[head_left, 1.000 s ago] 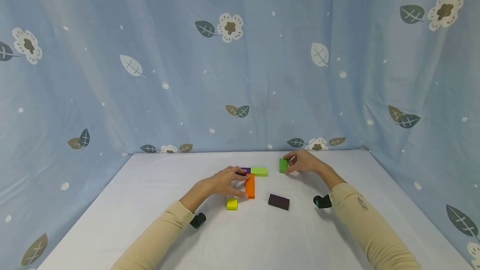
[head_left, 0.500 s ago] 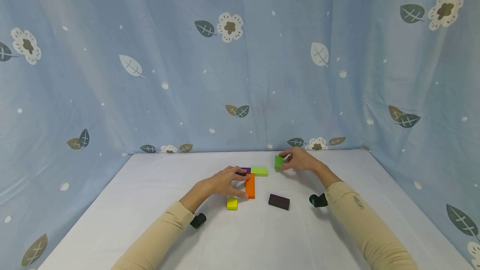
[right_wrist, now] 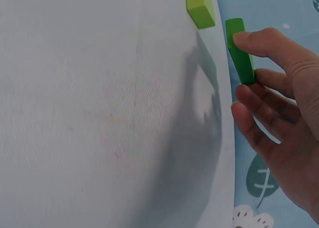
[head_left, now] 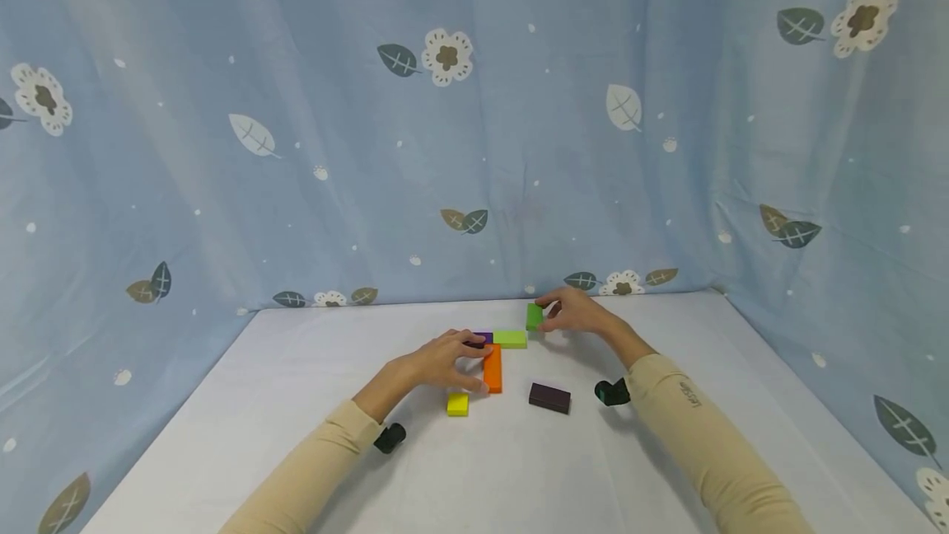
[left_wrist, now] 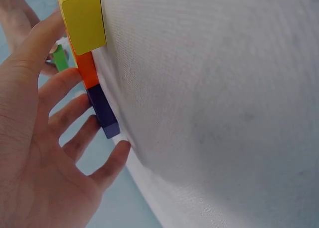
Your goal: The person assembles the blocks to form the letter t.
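My right hand pinches a green block between thumb and fingers, raised above the cloth. A lime-green block lies just to its left and nearer, end to end with a purple block. An orange block extends toward me from where those two meet. My left hand rests at the left side of this group, fingers spread and slightly bent. Its index fingertip touches the orange block, and the thumb tip is at that block's near end. In the head view the left fingers partly cover the purple block.
A yellow block lies left of the orange block's near end, below my left hand. To the right lies a dark brown block. White cloth covers the table, and a blue patterned curtain hangs behind it.
My right hand has carried the green block leftward and slightly away from me, from right of the lime-green block to just beyond its right end. The left hand has stayed in place.
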A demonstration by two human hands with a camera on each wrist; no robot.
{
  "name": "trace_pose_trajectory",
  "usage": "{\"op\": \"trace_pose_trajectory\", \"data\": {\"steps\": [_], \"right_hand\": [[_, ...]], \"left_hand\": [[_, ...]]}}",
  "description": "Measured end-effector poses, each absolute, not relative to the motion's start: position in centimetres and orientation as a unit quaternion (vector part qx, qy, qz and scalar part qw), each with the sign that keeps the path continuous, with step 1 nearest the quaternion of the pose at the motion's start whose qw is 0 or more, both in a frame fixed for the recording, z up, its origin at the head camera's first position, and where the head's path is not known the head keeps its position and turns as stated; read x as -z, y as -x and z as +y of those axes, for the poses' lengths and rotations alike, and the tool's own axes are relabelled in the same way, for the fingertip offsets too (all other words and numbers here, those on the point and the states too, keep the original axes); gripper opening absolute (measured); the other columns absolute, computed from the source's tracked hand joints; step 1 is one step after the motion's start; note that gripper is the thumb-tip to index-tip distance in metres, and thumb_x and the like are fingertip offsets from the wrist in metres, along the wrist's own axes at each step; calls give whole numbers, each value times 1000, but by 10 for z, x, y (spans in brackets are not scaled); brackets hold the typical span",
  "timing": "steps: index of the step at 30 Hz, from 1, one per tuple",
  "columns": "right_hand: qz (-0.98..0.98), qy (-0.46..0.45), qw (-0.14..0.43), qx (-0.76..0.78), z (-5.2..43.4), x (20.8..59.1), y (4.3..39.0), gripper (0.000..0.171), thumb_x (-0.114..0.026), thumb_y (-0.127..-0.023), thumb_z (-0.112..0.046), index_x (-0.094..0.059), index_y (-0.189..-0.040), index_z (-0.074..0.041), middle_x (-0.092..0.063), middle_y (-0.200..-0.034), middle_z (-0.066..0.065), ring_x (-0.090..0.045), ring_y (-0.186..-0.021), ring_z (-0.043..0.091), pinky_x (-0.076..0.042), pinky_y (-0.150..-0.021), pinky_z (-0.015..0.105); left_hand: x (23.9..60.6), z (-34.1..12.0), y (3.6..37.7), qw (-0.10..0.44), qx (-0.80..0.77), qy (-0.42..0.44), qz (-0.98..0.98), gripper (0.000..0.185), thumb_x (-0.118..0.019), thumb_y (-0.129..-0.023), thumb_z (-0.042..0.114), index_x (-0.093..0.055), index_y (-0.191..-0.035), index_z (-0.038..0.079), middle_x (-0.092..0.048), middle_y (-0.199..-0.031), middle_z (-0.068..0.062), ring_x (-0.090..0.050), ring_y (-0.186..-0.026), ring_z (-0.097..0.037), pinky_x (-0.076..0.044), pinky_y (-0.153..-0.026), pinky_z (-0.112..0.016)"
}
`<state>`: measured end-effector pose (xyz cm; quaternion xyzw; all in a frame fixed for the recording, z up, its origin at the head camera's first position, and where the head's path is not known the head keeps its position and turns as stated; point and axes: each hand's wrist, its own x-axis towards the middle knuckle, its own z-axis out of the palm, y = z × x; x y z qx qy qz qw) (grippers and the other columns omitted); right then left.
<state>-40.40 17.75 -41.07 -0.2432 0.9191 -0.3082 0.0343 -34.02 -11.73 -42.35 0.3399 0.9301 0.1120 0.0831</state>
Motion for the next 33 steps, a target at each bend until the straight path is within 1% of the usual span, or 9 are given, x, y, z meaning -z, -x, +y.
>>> {"op": "trace_pose_trajectory", "data": {"steps": [7,14,17,27,33], "right_hand": [[911,254,32,324,168,410,406,58,-76,-71,-28,-57,-121,-5,-62,-115,10,-60,-96,26,-50,-70,26],[916,251,30,313,157,406,407,56,-76,-71,-29,-59,-119,-8,-62,-113,7,-60,-90,18,-49,-66,23],[915,248,33,317,153,403,408,56,-77,-71,-27,-59,-120,-8,-62,-114,7,-59,-91,18,-50,-67,24],[916,246,31,314,144,403,411,56,-76,-71,-31,-59,-120,-9,-61,-112,4,-59,-94,20,-51,-71,24],[915,256,24,312,139,405,412,58,-76,-70,-30,-58,-120,-6,-62,-112,8,-60,-93,22,-51,-70,25]], "left_hand": [[424,-118,339,81,-113,-337,931,75,-59,-70,68,-45,-133,30,-37,-143,4,-33,-128,-20,-33,-105,-46],[422,-117,340,81,-117,-340,930,73,-58,-71,67,-44,-133,31,-36,-143,6,-32,-129,-20,-32,-105,-47],[421,-117,340,82,-116,-339,930,73,-58,-70,68,-44,-133,32,-36,-143,6,-31,-130,-20,-32,-106,-48],[422,-118,341,83,-115,-332,933,73,-58,-69,69,-44,-132,34,-36,-143,6,-31,-130,-21,-32,-105,-49],[425,-118,340,82,-117,-333,932,75,-58,-69,69,-45,-132,32,-36,-143,5,-33,-129,-21,-33,-104,-49]]}}
